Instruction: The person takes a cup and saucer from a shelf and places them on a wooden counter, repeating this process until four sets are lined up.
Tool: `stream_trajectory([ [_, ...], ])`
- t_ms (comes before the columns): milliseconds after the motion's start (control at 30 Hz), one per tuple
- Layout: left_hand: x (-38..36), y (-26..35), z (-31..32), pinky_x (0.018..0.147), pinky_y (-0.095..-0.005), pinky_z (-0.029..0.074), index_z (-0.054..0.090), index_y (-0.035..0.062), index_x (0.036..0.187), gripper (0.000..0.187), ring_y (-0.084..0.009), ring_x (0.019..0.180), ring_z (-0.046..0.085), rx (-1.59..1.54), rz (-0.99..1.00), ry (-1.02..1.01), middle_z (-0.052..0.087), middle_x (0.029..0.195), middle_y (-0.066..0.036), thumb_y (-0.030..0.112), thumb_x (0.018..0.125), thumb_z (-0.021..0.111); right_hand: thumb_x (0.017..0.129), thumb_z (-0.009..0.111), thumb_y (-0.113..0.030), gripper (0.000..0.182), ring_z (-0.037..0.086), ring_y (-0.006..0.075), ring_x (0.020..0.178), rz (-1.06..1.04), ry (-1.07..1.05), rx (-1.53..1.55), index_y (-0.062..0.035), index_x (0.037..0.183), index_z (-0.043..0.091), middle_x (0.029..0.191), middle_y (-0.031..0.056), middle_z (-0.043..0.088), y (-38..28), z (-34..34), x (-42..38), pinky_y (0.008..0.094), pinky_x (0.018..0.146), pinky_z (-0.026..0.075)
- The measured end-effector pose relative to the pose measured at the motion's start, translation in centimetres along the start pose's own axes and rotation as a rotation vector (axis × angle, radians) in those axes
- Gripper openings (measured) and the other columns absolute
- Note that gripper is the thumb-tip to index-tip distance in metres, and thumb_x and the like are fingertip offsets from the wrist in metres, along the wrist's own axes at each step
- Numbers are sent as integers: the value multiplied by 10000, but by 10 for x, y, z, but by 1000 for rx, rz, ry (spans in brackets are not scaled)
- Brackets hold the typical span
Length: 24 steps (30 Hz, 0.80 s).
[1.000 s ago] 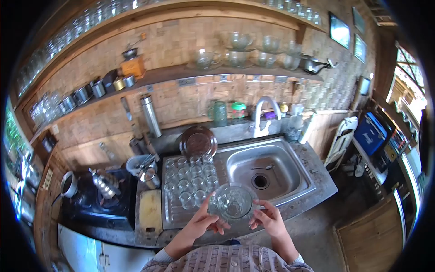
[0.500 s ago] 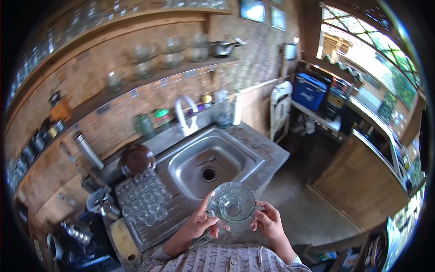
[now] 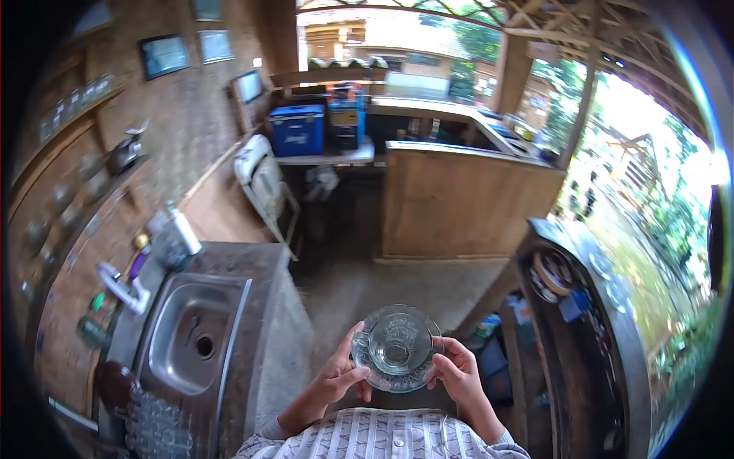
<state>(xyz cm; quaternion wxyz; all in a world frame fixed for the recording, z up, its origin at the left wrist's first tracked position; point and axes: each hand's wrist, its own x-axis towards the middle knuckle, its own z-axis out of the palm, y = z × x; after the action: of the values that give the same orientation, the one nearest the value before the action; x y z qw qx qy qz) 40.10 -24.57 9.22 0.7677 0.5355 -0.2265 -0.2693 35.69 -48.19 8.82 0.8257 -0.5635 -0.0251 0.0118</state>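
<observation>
A clear glass cup (image 3: 397, 336) rests on a patterned clear glass saucer (image 3: 395, 381) in front of my chest. My left hand (image 3: 339, 373) is closed on the saucer's left edge, thumb on top and fingers underneath. On the opposite side, my right hand (image 3: 458, 373) grips the saucer's right edge close to the cup's handle. Through the glass I see no drink that I can make out. Both pieces are level and held above the floor.
A steel sink (image 3: 172, 321) with a white tap (image 3: 126, 289) lies to the left, beside upturned glasses (image 3: 157, 424). Dark shelving (image 3: 589, 329) stands at the right. Ahead are a wooden counter (image 3: 466, 210), a blue cooler (image 3: 297, 131) and a folded chair (image 3: 264, 183).
My view has swung right, away from the sink, so the counter and shelving now come into sight. Both hands keep the same hold on the saucer with the cup.
</observation>
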Motion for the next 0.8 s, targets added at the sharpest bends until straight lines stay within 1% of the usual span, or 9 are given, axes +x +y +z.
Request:
stream_trajectory([
  [167, 61, -31, 49, 485, -210, 462, -127, 54, 1347, 758, -164, 570, 618, -112, -56, -306, 600, 733, -117, 98, 863, 455, 868, 488, -81, 349, 593, 122, 565, -89, 274, -32, 57, 1178, 405, 674, 81, 596, -23, -51, -62, 222, 510, 502],
  [267, 92, -45, 81, 483, -211, 463, -137, 49, 1343, 762, -167, 578, 623, -105, -131, -484, 602, 722, -121, 100, 865, 454, 867, 489, -78, 354, 591, 118, 561, -172, 448, -14, 68, 1177, 399, 681, 78, 596, -29, -70, -100, 212, 507, 493],
  [400, 131, -69, 121, 488, -212, 467, -141, 61, 1344, 763, -168, 575, 621, -154, -240, -709, 603, 704, -122, 98, 868, 453, 867, 488, -76, 357, 584, 112, 545, -207, 671, 4, 71, 1179, 397, 682, 75, 597, -34, -90, -142, 198, 504, 480],
  [500, 157, -79, 151, 496, -212, 466, -138, 73, 1347, 757, -169, 579, 621, -203, -296, -831, 605, 690, -121, 94, 872, 451, 865, 488, -78, 356, 580, 111, 537, -242, 818, 2, 70, 1177, 402, 680, 78, 598, -35, -102, -161, 197, 503, 477],
  [667, 210, -98, 182, 501, -214, 453, -131, 79, 1351, 745, -171, 589, 620, -159, -350, -988, 609, 707, -116, 91, 880, 446, 864, 486, -89, 352, 578, 115, 530, -288, 973, 11, 66, 1171, 411, 667, 85, 598, -40, -131, -162, 199, 500, 477],
  [800, 259, -100, 204, 494, -216, 448, -131, 82, 1354, 742, -169, 590, 620, -181, -398, -1018, 607, 714, -113, 96, 885, 444, 863, 483, -91, 351, 575, 119, 526, -321, 1051, 19, 63, 1171, 413, 659, 93, 596, -54, -169, -141, 201, 493, 477],
])
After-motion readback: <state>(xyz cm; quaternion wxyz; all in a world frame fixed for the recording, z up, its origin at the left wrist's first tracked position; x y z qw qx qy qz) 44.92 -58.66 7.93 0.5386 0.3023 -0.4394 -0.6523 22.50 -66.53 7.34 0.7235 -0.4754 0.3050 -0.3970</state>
